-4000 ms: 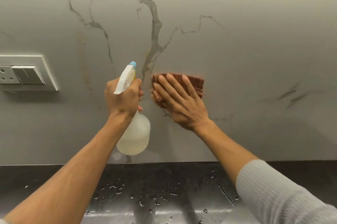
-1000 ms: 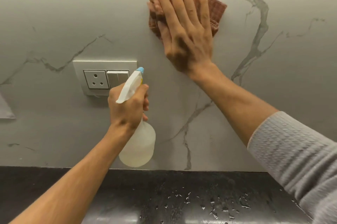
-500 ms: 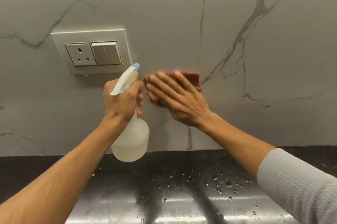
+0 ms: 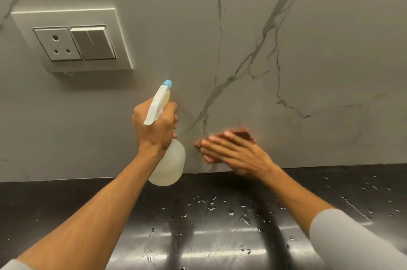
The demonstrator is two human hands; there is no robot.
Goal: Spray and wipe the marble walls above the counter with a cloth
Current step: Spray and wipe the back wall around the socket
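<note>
The grey marble wall (image 4: 286, 16) with dark veins fills the upper view. My left hand (image 4: 154, 126) grips a translucent spray bottle (image 4: 169, 166) by its white trigger head, blue nozzle aimed at the wall. My right hand (image 4: 235, 155) lies flat on a reddish-brown cloth (image 4: 243, 135), pressing it on the wall low down, just above the counter. The hand hides most of the cloth and looks blurred by motion.
A white socket and switch plate (image 4: 72, 41) is set in the wall at the upper left. The glossy black counter (image 4: 66, 199) runs below, with water drops scattered over its middle and right part.
My right hand has swept the cloth down the wall, from high up a second ago to just above the counter. The bottle stays in my left hand. The view has shifted closer.
</note>
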